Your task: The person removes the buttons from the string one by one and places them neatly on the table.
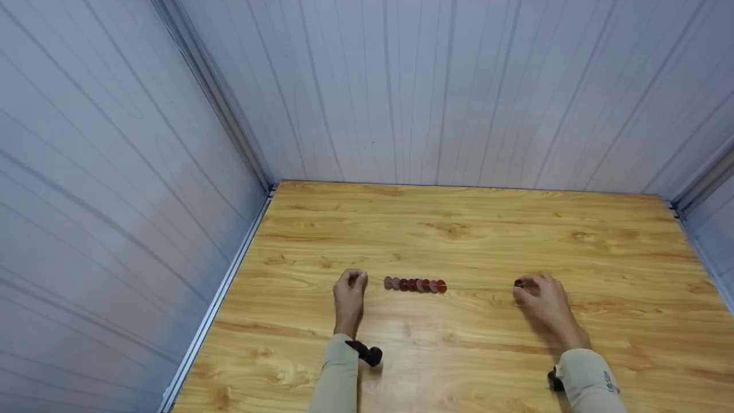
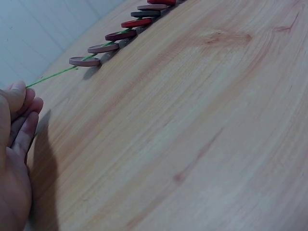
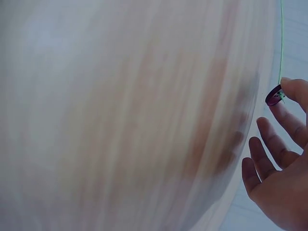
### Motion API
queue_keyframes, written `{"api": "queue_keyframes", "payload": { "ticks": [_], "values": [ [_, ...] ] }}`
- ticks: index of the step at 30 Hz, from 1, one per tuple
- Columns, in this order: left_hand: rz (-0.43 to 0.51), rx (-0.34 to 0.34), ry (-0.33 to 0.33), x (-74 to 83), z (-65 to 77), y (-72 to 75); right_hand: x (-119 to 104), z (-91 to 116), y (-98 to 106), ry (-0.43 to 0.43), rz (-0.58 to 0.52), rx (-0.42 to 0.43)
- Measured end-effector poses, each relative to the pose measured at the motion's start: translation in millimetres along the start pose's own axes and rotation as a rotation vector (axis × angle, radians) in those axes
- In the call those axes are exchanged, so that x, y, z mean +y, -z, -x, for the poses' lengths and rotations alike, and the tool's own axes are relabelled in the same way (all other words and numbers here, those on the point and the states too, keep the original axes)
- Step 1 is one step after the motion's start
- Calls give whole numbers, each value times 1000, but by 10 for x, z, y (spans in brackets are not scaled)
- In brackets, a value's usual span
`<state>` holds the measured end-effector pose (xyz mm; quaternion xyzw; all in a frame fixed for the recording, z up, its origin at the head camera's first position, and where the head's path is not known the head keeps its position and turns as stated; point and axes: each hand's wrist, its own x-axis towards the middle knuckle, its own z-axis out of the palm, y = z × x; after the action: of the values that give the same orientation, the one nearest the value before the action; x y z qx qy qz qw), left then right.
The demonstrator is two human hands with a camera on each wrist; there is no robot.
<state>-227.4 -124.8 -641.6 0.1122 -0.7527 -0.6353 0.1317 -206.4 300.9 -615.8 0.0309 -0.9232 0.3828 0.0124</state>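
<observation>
Buttons (image 1: 421,285) sit in a close row on a green thread (image 2: 55,74), between the two hands and nearer the left; they are brownish at the left end and mostly red toward the right, and I cannot tell whether they touch the table (image 1: 459,229) beneath them. The thread runs straight out both ways from the row. The left hand (image 1: 348,293) pinches it between thumb and fingers, near the brownish end. Well apart on the other side, the right hand (image 1: 549,299) pinches a dark button (image 3: 273,96) between thumb and forefinger, thread at its holes, the other three fingers loosely spread. Pale sleeves (image 1: 338,370) cover both forearms, with a black device (image 1: 374,356) at each wrist. Pale panelled walls (image 1: 367,86) stand beyond the wood-grained table.
</observation>
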Motion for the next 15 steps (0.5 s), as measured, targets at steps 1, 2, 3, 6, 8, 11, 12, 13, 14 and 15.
{"api": "queue_keyframes", "payload": {
  "ticks": [1,2,3,6,8,11,12,13,14,15],
  "values": [
    [3,0,2,4,2,-1,2,2,1,1,1,1],
    [6,-1,4,10,5,-3,3,4,2,2,2,3],
    [9,-2,6,14,7,-5,4,6,4,4,4,5],
    [15,-4,6,24,8,-5,7,11,13,10,3,10],
    [12,-5,4,26,7,-3,8,14,23,9,1,13],
    [8,-7,-6,18,3,0,10,15,43,5,3,11],
    [5,-8,-9,14,2,1,7,16,51,5,6,11],
    [6,-10,-10,13,2,2,7,17,57,3,8,12],
    [6,-13,-10,11,2,3,7,18,64,2,11,13],
    [9,-13,-11,7,2,3,7,20,70,0,10,12]
  ]
}}
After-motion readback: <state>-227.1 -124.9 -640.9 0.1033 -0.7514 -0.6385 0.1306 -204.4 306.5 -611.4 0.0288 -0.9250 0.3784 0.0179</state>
